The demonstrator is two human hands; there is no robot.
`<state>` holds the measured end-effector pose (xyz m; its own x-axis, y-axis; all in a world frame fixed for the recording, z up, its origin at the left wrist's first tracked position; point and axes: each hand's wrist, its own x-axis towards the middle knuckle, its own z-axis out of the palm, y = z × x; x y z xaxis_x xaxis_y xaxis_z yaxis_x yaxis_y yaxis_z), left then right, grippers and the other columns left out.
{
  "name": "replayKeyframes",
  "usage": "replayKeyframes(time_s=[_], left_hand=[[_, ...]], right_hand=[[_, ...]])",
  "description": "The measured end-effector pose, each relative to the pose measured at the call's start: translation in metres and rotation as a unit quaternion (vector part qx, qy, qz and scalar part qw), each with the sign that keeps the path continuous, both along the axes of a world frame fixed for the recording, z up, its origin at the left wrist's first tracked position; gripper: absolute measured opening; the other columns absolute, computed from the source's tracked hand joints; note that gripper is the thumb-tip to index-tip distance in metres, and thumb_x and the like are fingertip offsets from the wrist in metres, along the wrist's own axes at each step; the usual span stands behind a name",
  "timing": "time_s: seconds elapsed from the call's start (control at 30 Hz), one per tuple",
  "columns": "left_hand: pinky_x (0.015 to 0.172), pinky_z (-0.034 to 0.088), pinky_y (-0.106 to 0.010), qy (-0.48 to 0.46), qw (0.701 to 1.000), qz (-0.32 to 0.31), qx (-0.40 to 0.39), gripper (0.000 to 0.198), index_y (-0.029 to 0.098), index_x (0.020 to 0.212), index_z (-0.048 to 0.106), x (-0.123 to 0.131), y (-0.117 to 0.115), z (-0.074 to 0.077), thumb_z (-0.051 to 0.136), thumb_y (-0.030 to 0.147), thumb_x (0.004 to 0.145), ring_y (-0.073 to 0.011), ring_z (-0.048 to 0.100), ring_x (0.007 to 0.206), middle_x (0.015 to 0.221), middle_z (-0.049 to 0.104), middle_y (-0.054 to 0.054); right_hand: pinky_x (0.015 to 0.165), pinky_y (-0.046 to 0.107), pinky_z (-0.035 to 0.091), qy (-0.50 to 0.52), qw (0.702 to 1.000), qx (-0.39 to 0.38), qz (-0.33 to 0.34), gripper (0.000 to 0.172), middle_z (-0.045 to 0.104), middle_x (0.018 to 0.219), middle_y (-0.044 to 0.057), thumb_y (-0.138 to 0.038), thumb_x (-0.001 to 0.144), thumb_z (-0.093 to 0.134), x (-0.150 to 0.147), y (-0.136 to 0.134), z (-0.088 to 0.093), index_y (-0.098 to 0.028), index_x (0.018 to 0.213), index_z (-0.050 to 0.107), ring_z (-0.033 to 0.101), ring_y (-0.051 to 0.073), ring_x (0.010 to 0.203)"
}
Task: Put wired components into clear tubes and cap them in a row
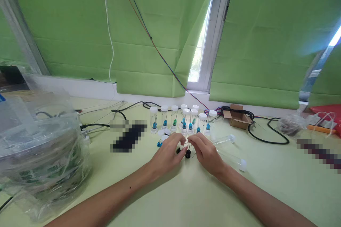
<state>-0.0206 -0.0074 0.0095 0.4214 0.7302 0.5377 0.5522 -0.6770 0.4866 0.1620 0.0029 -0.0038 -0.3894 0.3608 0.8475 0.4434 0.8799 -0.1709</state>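
My left hand (169,150) and my right hand (206,151) meet at the middle of the table, fingers bent and tips close together. Between them stands a small piece with a round black base (188,154) and a thin wire stem; my right fingertips pinch near its top. My left fingers and thumb are curled beside it, and what they hold is hidden. A second small black part (178,150) shows under my left fingers. Just behind are several clear capped tubes (174,117) with blue or green pieces inside. Loose blue pieces (159,144) lie by my left hand.
Two clear tubes (231,159) lie on their sides at right. A plastic-wrapped stack of round spools (45,159) fills the left. Behind are black cables (277,141) and an open cardboard box (238,118). Green blinds (160,60) cover the windows.
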Motion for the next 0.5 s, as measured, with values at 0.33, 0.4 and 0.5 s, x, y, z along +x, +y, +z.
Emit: replayKeyframes(time_s=[0.33,0.4,0.5], left_hand=[[0.08,0.043,-0.031,0.018,0.999,-0.025,-0.04,0.017,0.021,0.089,0.067,0.0045,-0.0028,-0.0026,0.051,0.026,0.094,-0.019,0.059,0.092,0.094,0.066,-0.003],[0.078,0.043,-0.03,0.015,0.999,-0.028,-0.041,0.018,0.02,0.084,0.068,0.0062,-0.0038,-0.0012,0.052,0.024,0.093,-0.018,0.06,0.088,0.091,0.067,-0.003],[0.077,0.042,-0.03,0.006,0.999,-0.024,-0.04,0.019,0.019,0.08,0.068,0.0075,-0.0036,0.001,0.055,0.023,0.092,-0.0169,0.06,0.081,0.086,0.068,-0.002]], right_hand=[[0.066,0.031,0.049,-0.013,0.998,0.047,0.037,0.031,0.056,0.087,0.006,0.001,0.093,0.04,0.0015,-0.0023,0.0016,-0.021,0.111,0.052,0.054,0.018,0.079],[0.066,0.031,0.05,-0.02,0.998,0.054,0.038,0.031,0.057,0.087,0.006,0.001,0.093,0.04,0.0019,-0.0021,0.0012,-0.021,0.112,0.052,0.054,0.018,0.079],[0.067,0.031,0.05,-0.021,0.997,0.064,0.026,0.029,0.058,0.088,0.007,-0.001,0.093,0.042,0.0038,-0.0008,0.0023,-0.021,0.113,0.052,0.055,0.018,0.08]])
